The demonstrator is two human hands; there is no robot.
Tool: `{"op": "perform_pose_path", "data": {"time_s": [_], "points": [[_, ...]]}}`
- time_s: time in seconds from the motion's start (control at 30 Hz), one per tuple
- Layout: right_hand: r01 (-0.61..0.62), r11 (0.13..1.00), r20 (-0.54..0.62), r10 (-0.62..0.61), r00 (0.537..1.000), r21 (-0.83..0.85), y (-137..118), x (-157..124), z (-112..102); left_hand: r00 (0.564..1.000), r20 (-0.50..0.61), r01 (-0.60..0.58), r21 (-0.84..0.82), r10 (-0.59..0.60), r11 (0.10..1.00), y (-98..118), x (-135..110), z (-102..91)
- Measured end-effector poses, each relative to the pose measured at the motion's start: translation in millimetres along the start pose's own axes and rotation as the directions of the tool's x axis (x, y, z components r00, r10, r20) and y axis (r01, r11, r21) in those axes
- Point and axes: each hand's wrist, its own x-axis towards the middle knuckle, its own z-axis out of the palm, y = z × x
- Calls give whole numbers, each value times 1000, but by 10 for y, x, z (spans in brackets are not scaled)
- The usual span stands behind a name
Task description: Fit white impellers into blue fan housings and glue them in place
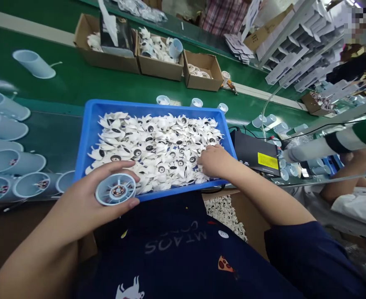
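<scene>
In my left hand (86,203) is a light blue cylindrical fan housing (100,193), its open end facing up. A small motor with copper windings (118,190) shows inside it. My fingers and thumb wrap around its side, close to the front left corner of a blue tray (152,194). Many white fan impellers (158,137) with dark round centres fill the tray. My right hand (215,161) reaches into the tray's right side, fingers bent down among the impellers. Its fingertips are hidden, so whether they grip one does not show.
More blue housings (5,120) lie along the left, and one (35,64) rests farther back. Cardboard boxes (161,70) with parts line the far side. A black box with a yellow label (254,151) stands right of the tray. Another person's arm (347,178) shows at right.
</scene>
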Motion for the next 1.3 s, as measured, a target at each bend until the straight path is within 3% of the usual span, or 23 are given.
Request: {"op": "perform_pose_path", "data": {"time_s": [0.1, 0.23, 0.43, 0.5, 0.57, 0.63, 0.67, 0.7, 0.73, 0.77, 0.8, 0.83, 0.9, 0.97, 1.03, 1.3], "points": [[-12, 999, 62, 15, 998, -43, -18, 58, -84, 998, 31, 53, -80, -50, 995, 1, -82, -10], [-60, 996, 109, 67, 992, -66, -54, 190, -74, 1000, -7, 21, -158, -22, 987, 43, -152, 17], [-95, 992, 70, 101, 992, -86, -176, 248, -44, 1000, -3, 8, -166, -8, 986, 103, -204, 8], [-106, 991, 41, 110, 993, -87, -188, 159, -84, 999, 1, 36, -175, -36, 984, 140, -233, -22], [-142, 989, -65, 139, 988, -50, -183, 5, -139, 998, -9, 54, -185, -57, 981, 156, -249, -43], [-60, 975, -237, 111, 965, 213, -183, -177, -164, 998, -37, 49, -200, -57, 979, 132, -238, -37], [71, 895, -320, 83, 944, 441, -196, -258, -149, 997, -52, 41, -207, -53, 977, 108, -222, -20], [233, 701, -380, 58, 923, 674, -222, -324, -111, 997, -65, 32, -221, -48, 975, 81, -201, 6], [359, 401, -405, 33, 914, 843, -263, -368, -49, 997, -71, 15, -240, -33, 971, 57, -180, 39], [395, 72, -396, -3, 918, 916, -319, -392, 32, 997, -72, -15, -259, -4, 966, 42, -161, 77], [349, -217, -366, -42, 930, 911, -387, -398, 125, 997, -70, -53, -273, 35, 961, 39, -146, 117], [263, -430, -328, -83, 941, 864, -462, -391, 220, 995, -66, -93, -281, 78, 955, 50, -138, 156], [95, -663, -265, -160, 951, 743, -606, -364, 382, 988, -51, -157, -268, 149, 951, 105, -138, 226], [10, -760, -252, -203, 946, 650, -708, -351, 476, 985, -17, -174, -234, 175, 957, 174, -148, 278], [-29, -799, -257, -228, 939, 601, -751, -359, 507, 982, 35, -176, -192, 186, 965, 220, -147, 313], [-79, -822, -274, -276, 921, 564, -739, -372, 556, 933, 35, -357, -23, 358, 934, 218, -75, 365]]}}
